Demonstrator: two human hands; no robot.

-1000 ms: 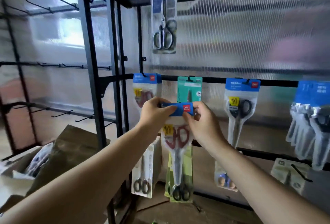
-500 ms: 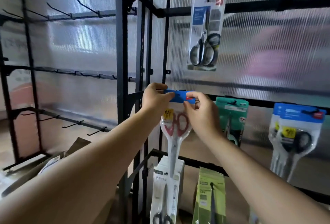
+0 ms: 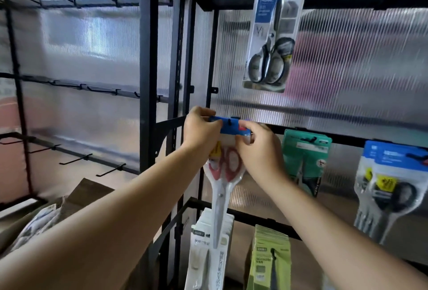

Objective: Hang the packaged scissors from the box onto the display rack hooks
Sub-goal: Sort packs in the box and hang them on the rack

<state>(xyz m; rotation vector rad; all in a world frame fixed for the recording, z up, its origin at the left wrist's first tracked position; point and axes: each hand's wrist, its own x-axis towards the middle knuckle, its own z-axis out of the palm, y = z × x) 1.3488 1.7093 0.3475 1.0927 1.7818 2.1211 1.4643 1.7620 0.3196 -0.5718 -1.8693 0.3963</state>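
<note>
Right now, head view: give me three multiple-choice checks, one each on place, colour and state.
1. Where does the teal pack hang relative to the held pack?
A) to its left
B) to its right, same rail
C) on the top rail

2. What colour are the handles in the held pack?
A) red
B) green
C) black

3. How is the held pack held?
A) by one hand only
B) both hands pinch its blue header
C) it hangs free

Answers:
1 B, it hangs just past the right hand.
2 A, red loops show below the header.
3 B, the left hand and right hand each pinch an end.
</note>
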